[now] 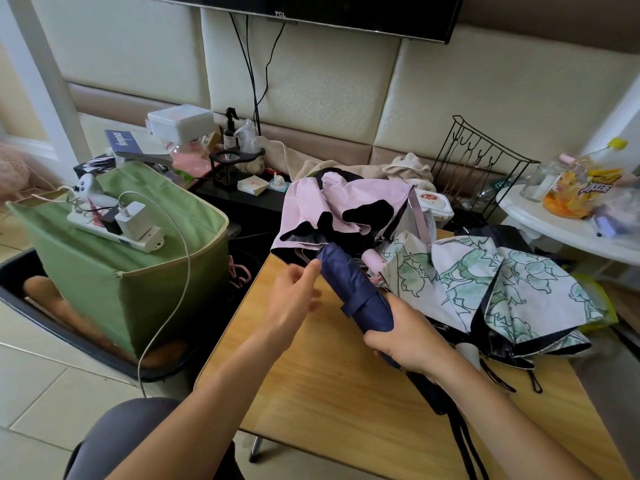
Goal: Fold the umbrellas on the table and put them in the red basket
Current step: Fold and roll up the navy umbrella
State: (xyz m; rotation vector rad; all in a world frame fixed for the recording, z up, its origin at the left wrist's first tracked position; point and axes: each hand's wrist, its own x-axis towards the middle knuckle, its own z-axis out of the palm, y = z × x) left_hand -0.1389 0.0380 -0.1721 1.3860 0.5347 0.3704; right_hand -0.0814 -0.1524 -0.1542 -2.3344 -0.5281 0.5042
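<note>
My right grip point(408, 336) clasps the folded navy umbrella point(353, 289) mid-frame above the tabletop point(329, 386); my left grip point(294, 296), fingers relaxed, touches its tip.

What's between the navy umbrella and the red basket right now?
Cannot tell: no red basket shows in this view. The navy umbrella is rolled, gripped by the right hand, with the left hand at its tip. The pink umbrella and floral umbrella lie unfolded beyond it.

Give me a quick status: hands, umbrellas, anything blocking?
Right hand grips rolled navy umbrella; left hand touches its tip. Pink umbrella, floral umbrella unfolded. No red basket visible.
</note>
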